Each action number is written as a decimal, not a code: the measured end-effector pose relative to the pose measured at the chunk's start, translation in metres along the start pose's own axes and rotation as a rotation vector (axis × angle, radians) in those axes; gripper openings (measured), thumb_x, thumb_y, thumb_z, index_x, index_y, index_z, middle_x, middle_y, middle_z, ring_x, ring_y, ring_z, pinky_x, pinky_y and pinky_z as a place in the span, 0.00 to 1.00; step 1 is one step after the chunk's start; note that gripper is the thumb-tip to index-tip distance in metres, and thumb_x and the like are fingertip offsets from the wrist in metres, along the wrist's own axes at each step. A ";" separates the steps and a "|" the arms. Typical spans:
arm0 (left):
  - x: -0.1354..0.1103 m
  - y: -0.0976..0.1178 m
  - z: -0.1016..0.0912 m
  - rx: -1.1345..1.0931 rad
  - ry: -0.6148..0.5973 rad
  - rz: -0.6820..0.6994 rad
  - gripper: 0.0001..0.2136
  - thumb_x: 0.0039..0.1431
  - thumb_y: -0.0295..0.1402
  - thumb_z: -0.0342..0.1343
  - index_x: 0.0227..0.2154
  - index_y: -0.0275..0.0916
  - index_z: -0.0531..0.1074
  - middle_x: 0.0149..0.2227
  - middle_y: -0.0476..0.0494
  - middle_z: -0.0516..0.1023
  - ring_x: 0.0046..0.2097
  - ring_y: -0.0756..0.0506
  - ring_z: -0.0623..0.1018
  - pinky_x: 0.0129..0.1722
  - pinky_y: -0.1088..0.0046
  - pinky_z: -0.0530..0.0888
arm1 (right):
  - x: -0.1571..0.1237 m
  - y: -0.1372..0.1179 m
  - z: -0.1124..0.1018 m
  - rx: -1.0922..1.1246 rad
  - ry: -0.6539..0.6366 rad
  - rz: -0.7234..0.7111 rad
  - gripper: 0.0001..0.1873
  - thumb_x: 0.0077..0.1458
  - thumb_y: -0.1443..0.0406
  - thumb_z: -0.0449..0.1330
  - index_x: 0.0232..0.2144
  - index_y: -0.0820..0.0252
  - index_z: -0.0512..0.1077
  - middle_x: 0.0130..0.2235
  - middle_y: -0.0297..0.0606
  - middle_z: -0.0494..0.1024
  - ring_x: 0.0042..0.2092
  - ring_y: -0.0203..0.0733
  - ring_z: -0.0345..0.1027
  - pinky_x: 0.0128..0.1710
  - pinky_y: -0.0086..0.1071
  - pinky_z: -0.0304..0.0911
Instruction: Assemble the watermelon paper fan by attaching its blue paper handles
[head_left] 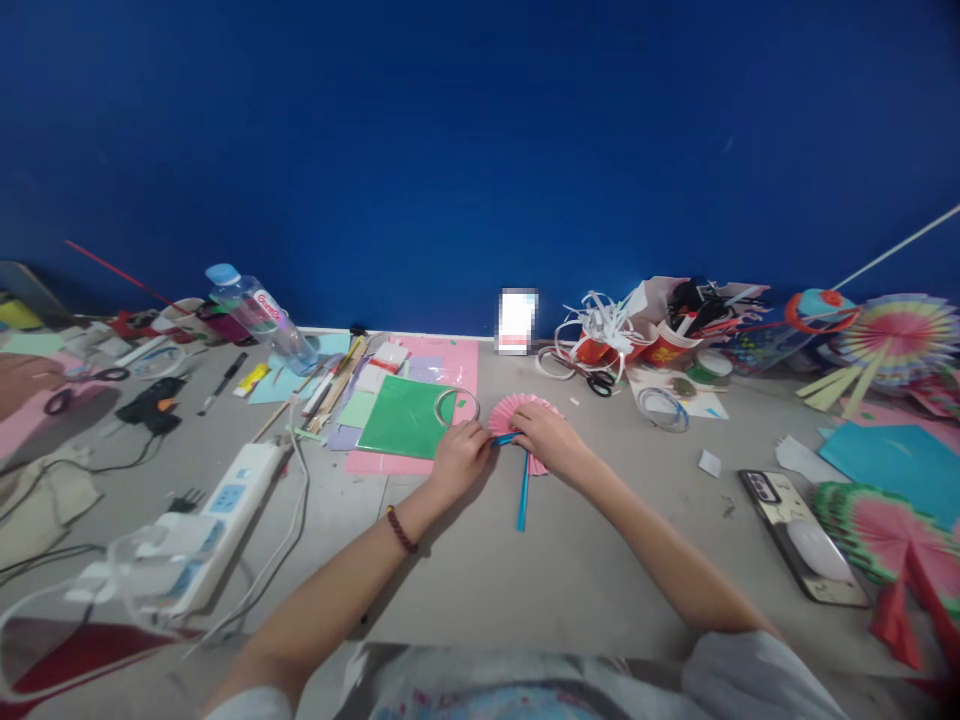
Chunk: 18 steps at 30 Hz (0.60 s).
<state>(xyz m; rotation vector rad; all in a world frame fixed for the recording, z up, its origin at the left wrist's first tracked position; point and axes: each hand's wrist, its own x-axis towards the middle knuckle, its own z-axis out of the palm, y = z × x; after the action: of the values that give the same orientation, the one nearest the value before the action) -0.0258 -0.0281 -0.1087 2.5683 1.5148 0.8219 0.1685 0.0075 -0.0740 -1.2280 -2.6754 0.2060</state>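
A pink pleated paper fan (516, 410) lies on the grey table (480, 570) in the middle of the view. Two blue sticks (523, 492) meet at its base, one pointing toward me. My left hand (463, 456) pinches the blue stick at the fan's left side, fingers closed. My right hand (550, 440) presses down on the fan's right half, fingers curled over the paper. A bead bracelet (401, 530) is on my left wrist.
Green and pink paper sheets (401, 420) and a tape ring (455, 404) lie left of the fan. A power strip (225, 510), glue gun (154, 405) and water bottle (259, 315) stand further left. Scissors (592, 378), a phone (802, 535) and finished fans (892, 335) are at right.
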 end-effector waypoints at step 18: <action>0.003 0.004 -0.001 0.016 -0.008 -0.048 0.07 0.63 0.30 0.50 0.32 0.38 0.73 0.33 0.44 0.75 0.38 0.45 0.74 0.36 0.68 0.68 | -0.001 -0.001 0.007 -0.019 0.111 -0.075 0.02 0.58 0.67 0.60 0.34 0.59 0.72 0.37 0.39 0.76 0.41 0.41 0.67 0.38 0.32 0.55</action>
<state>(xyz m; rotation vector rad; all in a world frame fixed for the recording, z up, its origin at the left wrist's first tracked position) -0.0223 -0.0281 -0.1052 2.5323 1.5804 0.7968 0.1666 0.0057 -0.0809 -1.1082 -2.6270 0.0987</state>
